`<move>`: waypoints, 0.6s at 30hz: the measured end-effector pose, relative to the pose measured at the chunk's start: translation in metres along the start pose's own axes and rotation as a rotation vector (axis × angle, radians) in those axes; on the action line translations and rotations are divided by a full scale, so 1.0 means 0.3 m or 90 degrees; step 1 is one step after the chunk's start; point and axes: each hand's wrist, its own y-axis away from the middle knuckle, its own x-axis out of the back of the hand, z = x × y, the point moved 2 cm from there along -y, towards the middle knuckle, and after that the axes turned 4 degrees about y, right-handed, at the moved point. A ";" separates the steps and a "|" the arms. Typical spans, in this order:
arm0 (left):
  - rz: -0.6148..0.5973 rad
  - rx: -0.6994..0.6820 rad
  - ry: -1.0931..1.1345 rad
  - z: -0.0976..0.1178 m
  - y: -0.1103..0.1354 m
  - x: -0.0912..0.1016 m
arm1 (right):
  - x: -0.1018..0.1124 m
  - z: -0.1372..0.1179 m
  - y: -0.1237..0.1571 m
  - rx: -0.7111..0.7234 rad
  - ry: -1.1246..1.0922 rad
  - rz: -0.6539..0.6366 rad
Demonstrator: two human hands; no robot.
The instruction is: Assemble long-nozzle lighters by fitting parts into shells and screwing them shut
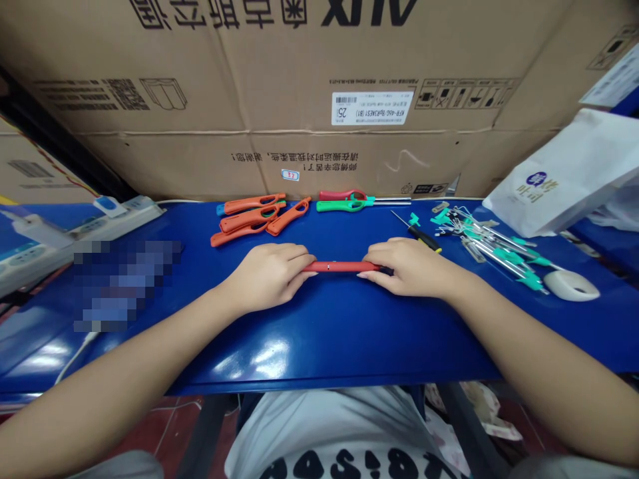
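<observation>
- Cardboard boxes (pixel 309 80) fill my view from 10 to 2 o'clock, standing against the far edge of the table.
- The blue table (pixel 339 326) runs across the whole middle of what I see, glossy, with its near edge at 6 o'clock.
- A white paper bag (pixel 564 179) lies on its side at 2 o'clock.
- A white power strip (pixel 84 229) sits at 9 to 10 o'clock, near the table's far left.
- My left hand (pixel 269 273) is just left of centre, knuckles up, fingers curled tight on one end of the red lighter.
- My right hand (pixel 407 266) is just right of centre, clamped the same way on the other end.
- A heap of metal rods (pixel 492 249) with teal bits lies at 3 o'clock, well apart from my right hand.
- Four orange lighters (pixel 254 216) are bunched at 11 o'clock, touching one another.
- A red and green pair of lighters (pixel 349 200) lies at 12 o'clock, side by side.
- A white oval piece (pixel 570 285) rests at 3 o'clock, just beside the rods.
- A screwdriver (pixel 417 233) lies at 1 o'clock, near my right knuckles.
- The red lighter (pixel 342 267) lies level, dead centre, low over the table between both hands; I cannot tell whether it touches the surface.
</observation>
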 end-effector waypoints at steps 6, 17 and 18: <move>-0.069 0.123 0.214 0.016 -0.015 -0.001 | -0.005 -0.024 -0.011 0.013 -0.056 -0.008; 0.034 0.231 0.485 -0.022 -0.004 -0.037 | 0.003 -0.011 -0.003 -0.091 -0.163 -0.033; 0.033 0.194 0.444 -0.023 -0.002 -0.033 | 0.002 -0.012 -0.004 -0.078 -0.189 -0.054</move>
